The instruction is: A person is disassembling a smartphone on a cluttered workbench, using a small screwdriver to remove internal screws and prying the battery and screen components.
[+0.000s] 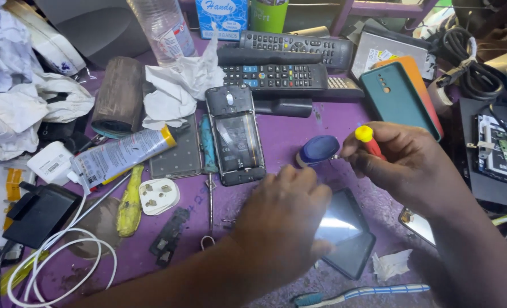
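Nearest to me, a blue and white toothbrush (359, 295) lies along the front edge of the purple counter (333, 122), with a torn scrap of paper (391, 265) just beyond it. My left hand (282, 219) lies palm down with the fingers spread, pressing on a dark phone (345, 231) that lies flat on the counter; it holds the phone down rather than closing around it. The phone's glossy face catches a patch of light at its upper part, and its right half shows past my fingers.

My right hand (404, 165) is closed around a small screwdriver (369, 141) with a red shaft and a yellow cap, the cap sticking up above my thumb. The tip is hidden behind my fingers, so I cannot tell where it touches. Just to the left of that hand sits a round blue lid (318, 150).

Off to my left, a white cable (65, 256) loops near a white plug (159, 196) and a yellow tube (130, 202). Farther in, an opened phone body (234, 136) lies on its face with its insides showing, a blue-handled screwdriver (208, 157) beside it. A larger tube of glue (119, 155) lies tilted to its left. Beyond these are crumpled tissue (179, 85), two remote controls (282, 63) stacked side by side, and a green phone case (399, 100) leaning to the right. At the back stands a clear plastic bottle (163, 28).
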